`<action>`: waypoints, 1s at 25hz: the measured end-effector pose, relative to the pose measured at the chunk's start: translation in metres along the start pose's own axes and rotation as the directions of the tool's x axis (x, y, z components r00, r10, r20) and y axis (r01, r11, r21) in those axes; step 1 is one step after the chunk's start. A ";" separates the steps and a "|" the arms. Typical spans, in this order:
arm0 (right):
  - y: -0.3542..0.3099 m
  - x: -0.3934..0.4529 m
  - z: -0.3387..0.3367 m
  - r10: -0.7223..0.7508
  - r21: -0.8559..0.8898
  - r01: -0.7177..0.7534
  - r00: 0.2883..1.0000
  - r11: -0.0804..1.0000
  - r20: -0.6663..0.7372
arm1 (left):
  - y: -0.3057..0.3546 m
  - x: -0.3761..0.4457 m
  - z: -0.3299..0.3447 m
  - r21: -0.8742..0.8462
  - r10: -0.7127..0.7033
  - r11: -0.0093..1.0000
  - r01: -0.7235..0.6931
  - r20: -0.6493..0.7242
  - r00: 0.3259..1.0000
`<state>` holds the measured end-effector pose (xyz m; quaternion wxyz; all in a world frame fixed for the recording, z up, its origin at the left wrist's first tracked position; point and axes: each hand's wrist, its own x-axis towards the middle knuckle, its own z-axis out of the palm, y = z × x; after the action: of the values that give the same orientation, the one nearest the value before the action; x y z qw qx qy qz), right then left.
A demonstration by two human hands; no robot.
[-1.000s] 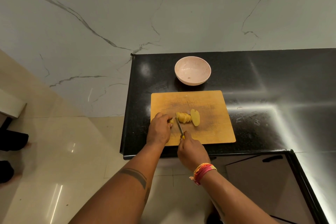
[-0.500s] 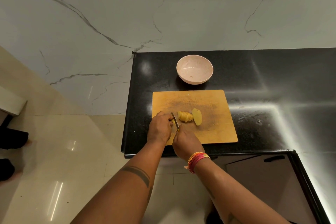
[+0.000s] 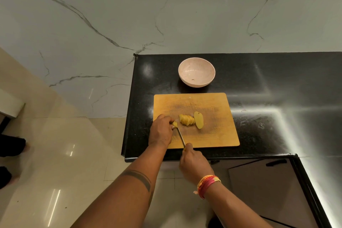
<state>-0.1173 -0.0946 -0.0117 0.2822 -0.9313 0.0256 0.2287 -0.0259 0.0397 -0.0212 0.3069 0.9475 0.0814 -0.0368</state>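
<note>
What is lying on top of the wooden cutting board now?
A fanned pile of yellow slices, one flat half beside it, and the knife blade against a small end piece. The left hand hides the rest of that piece.

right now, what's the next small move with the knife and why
Probably press the knife down through the potato stub that the left hand pinches: the right hand holds the blade against it, and the cut slices lie apart on the board.
</note>
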 end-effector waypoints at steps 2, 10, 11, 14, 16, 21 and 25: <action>0.000 -0.002 -0.003 -0.006 0.010 0.006 1.000 1.000 -0.025 | -0.001 -0.002 -0.001 -0.017 -0.001 1.000 0.001 -0.021 1.000; -0.025 0.024 -0.016 -0.029 0.027 0.030 0.999 0.999 -0.044 | -0.005 -0.005 0.001 -0.045 -0.007 0.999 0.004 -0.059 0.998; -0.028 0.029 -0.016 -0.033 0.023 0.033 0.999 0.999 -0.030 | -0.006 -0.005 0.001 -0.056 -0.004 0.998 0.000 -0.058 0.998; -0.035 0.036 -0.019 -0.026 0.008 0.026 1.000 1.000 0.009 | -0.006 -0.004 0.001 -0.056 -0.016 0.998 0.012 -0.057 0.998; -0.036 0.040 -0.019 -0.012 0.009 0.012 1.000 1.000 0.028 | -0.006 -0.004 0.002 -0.059 -0.028 0.998 0.025 -0.053 0.998; -0.032 0.035 -0.015 -0.005 -0.001 0.005 0.999 1.000 0.048 | -0.004 -0.002 0.003 -0.054 -0.055 0.997 0.052 -0.051 0.997; -0.015 0.009 -0.008 -0.003 -0.055 0.007 0.998 0.998 0.068 | -0.002 -0.004 0.003 -0.014 -0.036 0.999 0.036 -0.068 0.997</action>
<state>-0.1035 -0.0856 -0.0026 0.2576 -0.9305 0.0074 0.2603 -0.0305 0.0389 -0.0240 0.3092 0.9447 0.1091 -0.0095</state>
